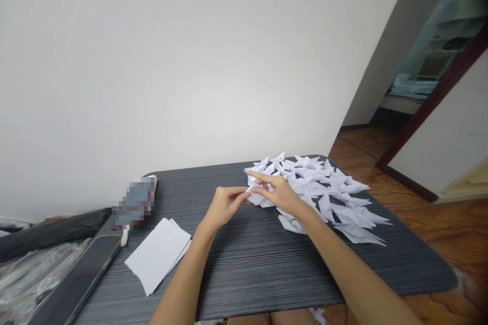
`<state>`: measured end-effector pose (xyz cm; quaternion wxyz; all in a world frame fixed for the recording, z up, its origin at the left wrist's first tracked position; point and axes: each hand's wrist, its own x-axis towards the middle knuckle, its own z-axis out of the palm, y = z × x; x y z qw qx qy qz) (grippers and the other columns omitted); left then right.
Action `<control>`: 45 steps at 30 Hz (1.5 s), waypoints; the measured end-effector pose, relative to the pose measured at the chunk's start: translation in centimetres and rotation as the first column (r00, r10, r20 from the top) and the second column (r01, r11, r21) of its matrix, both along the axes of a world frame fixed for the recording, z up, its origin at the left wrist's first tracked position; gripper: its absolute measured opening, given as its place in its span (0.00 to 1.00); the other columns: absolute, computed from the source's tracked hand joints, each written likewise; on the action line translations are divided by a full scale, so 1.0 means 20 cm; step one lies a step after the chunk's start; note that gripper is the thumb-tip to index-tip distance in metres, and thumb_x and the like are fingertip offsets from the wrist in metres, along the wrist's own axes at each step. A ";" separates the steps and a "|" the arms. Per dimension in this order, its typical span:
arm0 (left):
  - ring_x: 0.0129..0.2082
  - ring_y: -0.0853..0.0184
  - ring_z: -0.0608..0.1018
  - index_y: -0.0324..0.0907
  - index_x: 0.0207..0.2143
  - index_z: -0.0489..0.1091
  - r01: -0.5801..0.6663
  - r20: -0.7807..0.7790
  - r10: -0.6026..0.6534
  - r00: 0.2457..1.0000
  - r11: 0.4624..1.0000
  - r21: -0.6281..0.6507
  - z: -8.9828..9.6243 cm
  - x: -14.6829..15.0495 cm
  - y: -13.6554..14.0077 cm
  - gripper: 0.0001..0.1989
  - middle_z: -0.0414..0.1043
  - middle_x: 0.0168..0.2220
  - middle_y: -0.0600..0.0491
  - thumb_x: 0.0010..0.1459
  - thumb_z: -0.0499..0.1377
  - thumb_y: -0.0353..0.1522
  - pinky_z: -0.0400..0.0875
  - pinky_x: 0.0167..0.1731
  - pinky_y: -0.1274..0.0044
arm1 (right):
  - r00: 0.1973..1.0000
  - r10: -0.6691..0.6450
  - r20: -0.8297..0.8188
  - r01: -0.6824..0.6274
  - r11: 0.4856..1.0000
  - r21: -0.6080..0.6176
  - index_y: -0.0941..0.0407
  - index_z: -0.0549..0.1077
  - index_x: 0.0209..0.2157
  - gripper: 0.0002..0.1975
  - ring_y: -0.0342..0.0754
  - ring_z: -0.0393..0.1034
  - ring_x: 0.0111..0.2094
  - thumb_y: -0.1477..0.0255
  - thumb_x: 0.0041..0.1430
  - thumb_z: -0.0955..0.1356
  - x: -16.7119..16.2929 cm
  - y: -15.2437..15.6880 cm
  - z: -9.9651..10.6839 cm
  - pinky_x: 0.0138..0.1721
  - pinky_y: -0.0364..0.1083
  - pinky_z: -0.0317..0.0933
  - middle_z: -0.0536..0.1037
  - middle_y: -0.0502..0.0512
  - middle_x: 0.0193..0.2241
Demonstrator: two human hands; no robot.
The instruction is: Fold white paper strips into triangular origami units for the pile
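Observation:
Between my two hands is a small piece of folded white paper [254, 196], held above the dark table. My left hand [225, 205] pinches its left side between thumb and fingers. On the other side, my right hand [277, 192] grips it with the thumb and bent fingers, the index finger stretched out toward the left. Many folded white paper boats [318, 183] lie in a spread pile just behind and to the right of my right hand. Left of my left forearm rests a small stack of white paper sheets [160, 254].
The dark wood-grain table [267, 274] stands against a white wall [213, 61]. A blurred-out device [135, 203] with a white plug lies at the table's left edge. Plastic-wrapped items [49, 264] sit beyond that edge. A doorway opens at right over a wooden floor [438, 233].

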<state>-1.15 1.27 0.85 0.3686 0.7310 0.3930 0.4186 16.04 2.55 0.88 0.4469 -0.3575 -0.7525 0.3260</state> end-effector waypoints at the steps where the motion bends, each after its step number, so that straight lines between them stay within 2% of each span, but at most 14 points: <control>1: 0.24 0.65 0.76 0.40 0.32 0.74 -0.007 -0.002 0.007 1.000 1.000 0.010 0.00 0.00 0.00 0.11 0.75 0.25 0.50 0.50 0.55 0.35 0.71 0.28 0.75 | 1.000 -0.026 0.003 0.026 0.999 0.019 0.53 0.65 0.48 0.23 0.42 0.62 0.28 0.68 0.48 0.66 0.00 0.00 0.00 0.36 0.44 0.58 0.71 0.49 0.28; 4: 0.24 0.65 0.76 0.40 0.33 0.73 -0.081 0.073 0.077 0.994 0.996 0.046 -0.02 0.01 0.00 0.11 0.76 0.26 0.50 0.50 0.54 0.35 0.71 0.28 0.75 | 0.991 -0.075 -0.113 0.072 0.997 -0.033 0.55 0.66 0.45 0.22 0.44 0.65 0.31 0.68 0.46 0.68 0.00 -0.01 0.03 0.37 0.45 0.59 0.72 0.52 0.32; 8: 0.25 0.64 0.77 0.40 0.32 0.73 -0.212 0.124 0.198 0.972 0.971 0.112 -0.03 0.01 0.01 0.10 0.76 0.27 0.50 0.49 0.56 0.34 0.72 0.31 0.74 | 0.947 -0.079 -0.310 0.029 0.986 -0.164 0.56 0.67 0.34 0.13 0.42 0.66 0.25 0.66 0.45 0.68 0.00 -0.01 0.05 0.26 0.43 0.62 0.71 0.51 0.27; 11: 0.27 0.63 0.77 0.40 0.32 0.73 -0.218 0.143 0.202 0.969 0.969 0.113 -0.04 0.02 0.01 0.10 0.76 0.27 0.50 0.49 0.55 0.34 0.72 0.32 0.74 | 0.921 -0.062 -0.384 -0.008 0.984 -0.178 0.57 0.66 0.26 0.10 0.41 0.65 0.23 0.66 0.43 0.68 0.00 0.00 0.05 0.28 0.43 0.63 0.70 0.50 0.25; 14: 0.28 0.63 0.77 0.40 0.32 0.74 -0.216 0.110 0.201 0.973 0.964 0.152 -0.04 0.02 0.00 0.10 0.76 0.30 0.50 0.49 0.56 0.34 0.72 0.32 0.73 | 0.903 -0.093 -0.419 0.009 0.980 -0.198 0.58 0.65 0.22 0.11 0.42 0.65 0.24 0.66 0.41 0.69 -0.01 0.01 0.04 0.30 0.44 0.62 0.70 0.51 0.22; 18: 0.33 0.62 0.76 0.40 0.34 0.73 -0.278 0.098 0.261 0.960 0.931 0.235 -0.02 0.03 -0.01 0.11 0.74 0.36 0.49 0.48 0.57 0.33 0.71 0.35 0.74 | 0.926 -0.079 -0.369 0.022 0.987 -0.158 0.58 0.64 0.19 0.10 0.43 0.65 0.27 0.68 0.42 0.69 -0.01 0.01 0.03 0.33 0.44 0.61 0.70 0.51 0.22; 22: 0.32 0.64 0.76 0.40 0.31 0.74 -0.286 0.094 0.271 0.958 0.924 0.254 -0.01 0.04 -0.02 0.09 0.75 0.33 0.49 0.49 0.56 0.33 0.70 0.33 0.76 | 0.934 -0.057 -0.353 -0.005 0.985 -0.170 0.58 0.63 0.18 0.11 0.42 0.65 0.27 0.69 0.41 0.70 -0.01 0.01 0.04 0.32 0.44 0.60 0.69 0.50 0.22; 27: 0.27 0.65 0.76 0.39 0.27 0.74 -0.259 0.114 0.242 0.964 0.950 0.174 -0.01 0.03 -0.01 0.09 0.76 0.28 0.50 0.47 0.57 0.34 0.69 0.28 0.78 | 0.942 -0.074 -0.328 -0.016 0.964 -0.264 0.59 0.63 0.19 0.13 0.40 0.63 0.23 0.66 0.39 0.70 -0.01 -0.01 0.05 0.27 0.42 0.59 0.68 0.49 0.20; 31: 0.26 0.65 0.75 0.38 0.27 0.74 -0.242 0.116 0.229 0.966 0.963 0.117 -0.02 0.02 -0.01 0.09 0.75 0.27 0.50 0.47 0.57 0.35 0.68 0.27 0.79 | 0.941 -0.078 -0.329 -0.022 0.956 -0.292 0.59 0.63 0.19 0.13 0.39 0.63 0.22 0.67 0.38 0.71 -0.01 -0.01 0.06 0.26 0.41 0.59 0.68 0.48 0.20; 34: 0.25 0.67 0.74 0.38 0.26 0.74 -0.229 0.088 0.220 0.971 0.967 0.113 -0.02 0.02 0.00 0.10 0.75 0.25 0.51 0.48 0.57 0.35 0.68 0.26 0.79 | 0.937 -0.075 -0.340 -0.041 0.946 -0.323 0.59 0.66 0.25 0.12 0.39 0.63 0.21 0.69 0.39 0.70 0.00 -0.01 0.05 0.23 0.40 0.58 0.69 0.46 0.19; 37: 0.24 0.68 0.74 0.37 0.26 0.74 -0.229 0.047 0.225 0.973 0.967 0.115 -0.02 0.01 0.01 0.11 0.74 0.24 0.51 0.48 0.56 0.36 0.67 0.26 0.80 | 0.947 -0.049 -0.317 -0.076 0.926 -0.370 0.60 0.69 0.34 0.16 0.40 0.65 0.21 0.70 0.40 0.70 0.01 0.01 0.03 0.23 0.40 0.59 0.72 0.48 0.20; 41: 0.26 0.67 0.74 0.37 0.26 0.74 -0.239 -0.003 0.242 0.970 0.963 0.123 -0.03 0.01 0.01 0.11 0.75 0.25 0.50 0.48 0.57 0.36 0.67 0.27 0.80 | 0.974 -0.027 -0.225 -0.068 0.912 -0.404 0.62 0.74 0.28 0.12 0.42 0.67 0.23 0.69 0.41 0.69 0.01 0.02 0.02 0.26 0.41 0.60 0.75 0.54 0.22; 45: 0.27 0.66 0.75 0.37 0.27 0.73 -0.231 0.018 0.230 0.973 0.969 0.083 -0.04 0.02 0.01 0.11 0.75 0.27 0.50 0.47 0.57 0.36 0.67 0.28 0.79 | 0.978 -0.039 -0.207 -0.039 0.933 -0.359 0.62 0.75 0.25 0.10 0.42 0.67 0.22 0.69 0.41 0.69 0.00 0.02 0.01 0.25 0.42 0.61 0.75 0.54 0.20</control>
